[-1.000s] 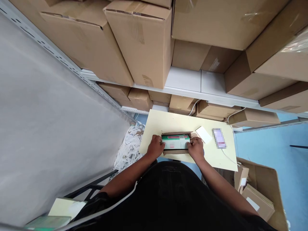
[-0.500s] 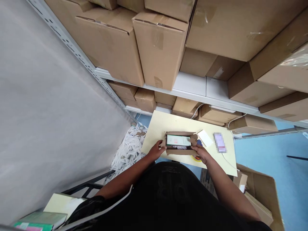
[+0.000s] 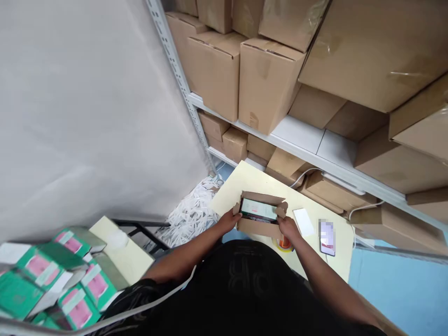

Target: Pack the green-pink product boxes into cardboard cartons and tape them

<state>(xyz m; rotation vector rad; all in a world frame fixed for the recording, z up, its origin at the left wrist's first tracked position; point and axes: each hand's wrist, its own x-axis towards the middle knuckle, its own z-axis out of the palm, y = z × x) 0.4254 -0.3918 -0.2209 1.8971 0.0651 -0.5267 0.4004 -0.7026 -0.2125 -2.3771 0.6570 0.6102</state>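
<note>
The left fingers (image 3: 237, 216) gripped the left end of a cardboard box (image 3: 257, 227), and the right fingers (image 3: 281, 220) gripped its right end, close to the torn-looking end flap. Both sets were closed on the cardboard. Between them, inside the box, lay a green-and-white carton (image 3: 259, 208), printed panel facing up; neither set of fingers appeared to hold the carton itself.

Status: the carton was already inside the box. The long flaps stood open on the far and near sides of the fingers, and the end flaps were likewise unfolded. No tape was visible across the opening. Closure was therefore judged not yet done. A dark gap showed along the carton's near side; its contents could not be made out.

Just beside the right fingers, on the near side and partly behind the forearm, lay what appeared to be a tape roll (image 3: 284, 242). Farther right of those fingers were a white card (image 3: 304, 221) and then a smartphone (image 3: 326, 237), both flat on the bench (image 3: 233, 179).

Left of the left fingers, beyond the bench edge, lay shredded paper (image 3: 191, 212). Well apart, farther left and nearer the body, sat several green-and-pink cartons (image 3: 77, 308).
</note>
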